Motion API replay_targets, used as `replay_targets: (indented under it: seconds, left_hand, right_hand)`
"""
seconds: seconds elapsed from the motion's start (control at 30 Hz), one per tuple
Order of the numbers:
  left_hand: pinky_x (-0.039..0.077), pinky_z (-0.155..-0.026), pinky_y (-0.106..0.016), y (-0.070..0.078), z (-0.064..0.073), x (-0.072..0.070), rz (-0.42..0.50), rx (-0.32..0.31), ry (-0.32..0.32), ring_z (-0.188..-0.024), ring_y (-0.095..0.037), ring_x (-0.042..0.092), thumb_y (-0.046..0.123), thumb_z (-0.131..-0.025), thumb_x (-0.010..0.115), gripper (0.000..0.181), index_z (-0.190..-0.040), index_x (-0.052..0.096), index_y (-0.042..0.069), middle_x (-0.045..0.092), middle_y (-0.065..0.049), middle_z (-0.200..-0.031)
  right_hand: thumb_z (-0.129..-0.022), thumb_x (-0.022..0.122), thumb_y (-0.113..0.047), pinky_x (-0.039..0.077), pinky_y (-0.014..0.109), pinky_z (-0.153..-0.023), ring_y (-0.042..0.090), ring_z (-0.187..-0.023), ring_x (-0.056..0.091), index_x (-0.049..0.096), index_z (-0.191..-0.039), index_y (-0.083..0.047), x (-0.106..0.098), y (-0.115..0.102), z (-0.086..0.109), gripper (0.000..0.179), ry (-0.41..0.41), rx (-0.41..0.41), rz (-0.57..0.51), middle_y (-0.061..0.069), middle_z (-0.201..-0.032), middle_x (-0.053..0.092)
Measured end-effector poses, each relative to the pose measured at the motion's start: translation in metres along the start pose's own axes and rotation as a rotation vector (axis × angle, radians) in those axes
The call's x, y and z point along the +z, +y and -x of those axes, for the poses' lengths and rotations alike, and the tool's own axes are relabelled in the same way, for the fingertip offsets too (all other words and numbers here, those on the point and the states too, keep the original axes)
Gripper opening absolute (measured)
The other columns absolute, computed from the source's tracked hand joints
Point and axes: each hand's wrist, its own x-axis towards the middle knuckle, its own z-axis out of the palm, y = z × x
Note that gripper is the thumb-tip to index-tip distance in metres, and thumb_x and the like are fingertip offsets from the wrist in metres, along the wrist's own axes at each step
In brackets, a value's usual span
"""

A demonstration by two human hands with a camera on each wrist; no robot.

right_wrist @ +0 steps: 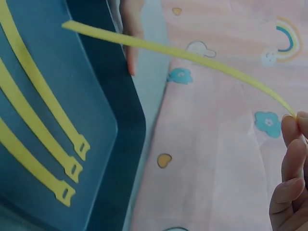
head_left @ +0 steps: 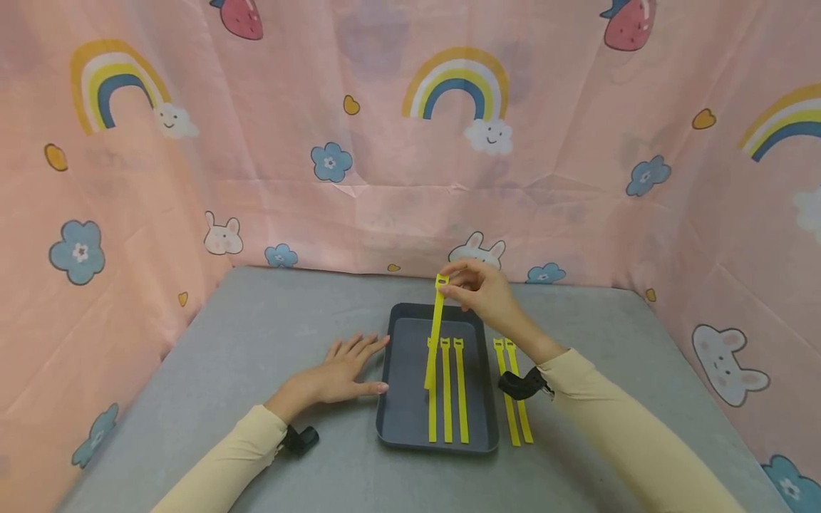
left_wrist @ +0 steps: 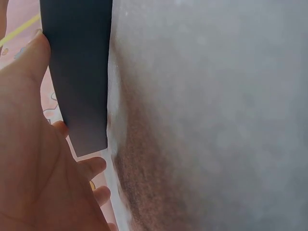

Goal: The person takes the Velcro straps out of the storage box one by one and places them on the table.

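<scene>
Between thumb and fingers my right hand [head_left: 484, 291] pinches a yellow hook-and-loop cable tie [head_left: 435, 328] by its slotted head. The strip hangs down over the dark grey tray [head_left: 404, 420], and its free end curves in the right wrist view. Three more yellow ties [head_left: 461, 392] lie side by side in the tray, heads toward the far end; the held one partly covers the leftmost. My left hand [head_left: 336, 374] lies at the tray's left side with fingers spread, its fingertips at the tray wall [left_wrist: 79, 96].
Right of the tray, two yellow ties [head_left: 509, 399] lie on the grey tabletop [head_left: 288, 306], partly behind the right wrist's black camera [head_left: 521, 385]. A pink patterned curtain [head_left: 398, 214] stands along the back and both sides.
</scene>
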Motion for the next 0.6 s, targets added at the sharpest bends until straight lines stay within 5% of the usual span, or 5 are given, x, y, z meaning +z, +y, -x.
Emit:
replay_targets:
  seconds: [0.6]
  left_hand:
    - [-0.001,-0.122,-0.064,0.001,0.001,-0.001,-0.009,0.000,-0.003,-0.157,-0.034,0.001,0.074,-0.089,0.049,0.091,-0.160,0.004,0.037,0.010,-0.005,-0.169]
  right_hand:
    - [-0.092,0.071,-0.023,0.050,0.030,-0.061,0.023,-0.062,0.058,0.065,-0.119,-0.010,-0.067,0.006,0.037,0.031,0.033,0.106,0.072,-0.015,-0.085,0.072]
